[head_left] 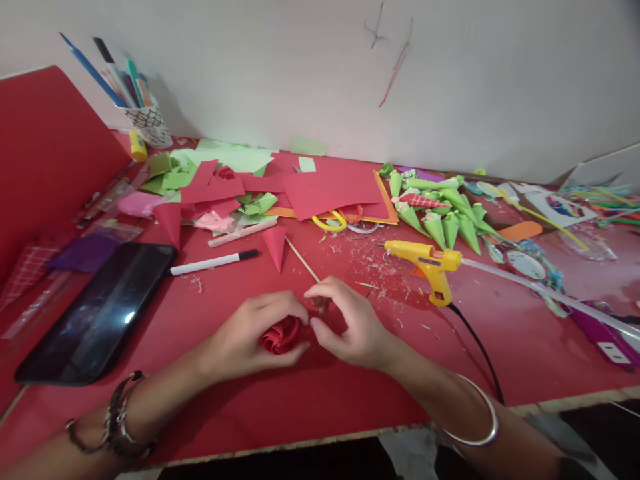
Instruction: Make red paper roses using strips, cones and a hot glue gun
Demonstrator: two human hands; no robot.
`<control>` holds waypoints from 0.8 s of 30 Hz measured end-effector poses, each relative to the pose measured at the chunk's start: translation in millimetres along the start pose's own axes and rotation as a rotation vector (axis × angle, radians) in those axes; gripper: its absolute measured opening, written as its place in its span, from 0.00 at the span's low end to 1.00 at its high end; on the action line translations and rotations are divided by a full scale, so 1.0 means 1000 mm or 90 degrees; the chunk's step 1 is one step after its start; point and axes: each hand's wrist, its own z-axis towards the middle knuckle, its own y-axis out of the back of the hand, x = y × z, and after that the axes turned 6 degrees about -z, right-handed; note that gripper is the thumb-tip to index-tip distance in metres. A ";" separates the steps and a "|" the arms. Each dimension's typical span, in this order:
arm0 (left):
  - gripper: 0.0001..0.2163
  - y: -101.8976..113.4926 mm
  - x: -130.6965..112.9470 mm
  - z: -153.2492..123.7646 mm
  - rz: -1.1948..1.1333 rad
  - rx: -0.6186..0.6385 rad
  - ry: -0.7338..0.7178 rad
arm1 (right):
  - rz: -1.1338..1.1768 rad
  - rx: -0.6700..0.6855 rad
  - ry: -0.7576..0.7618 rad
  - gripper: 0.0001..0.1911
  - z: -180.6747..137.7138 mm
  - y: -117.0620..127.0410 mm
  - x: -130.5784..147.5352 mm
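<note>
My left hand [263, 327] is curled around a red rolled-paper rose [280, 335], its thumb below and its fingers above. My right hand [353, 325] is just right of the rose, with fingers bent and a gap between thumb and forefinger. Nothing shows in that gap. A thin wooden stick [301, 259] runs up and left from behind the right hand's fingers; its lower end is hidden. Beyond the hands lies a red paper cone [275, 247]. A yellow hot glue gun [425, 265] with a long clear glue stick rests to the right.
A black phone [97, 310] and a capped marker [214, 262] lie left. Red paper sheets [330, 189], yellow-handled scissors [330, 221] and green paper cones [450, 227] line the back. A pen cup [149, 123] stands back left. The glue gun's cord [477, 340] drops over the front edge.
</note>
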 end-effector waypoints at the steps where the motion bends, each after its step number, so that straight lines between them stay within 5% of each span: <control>1: 0.08 0.000 0.000 0.000 0.003 -0.009 0.005 | -0.001 0.000 0.002 0.13 0.000 0.000 0.000; 15: 0.24 -0.009 0.004 -0.002 -0.012 -0.051 0.170 | -0.039 0.072 -0.024 0.26 -0.001 -0.004 0.001; 24: 0.28 -0.018 0.006 -0.002 0.030 -0.036 0.232 | -0.056 0.111 -0.034 0.22 0.000 -0.010 0.008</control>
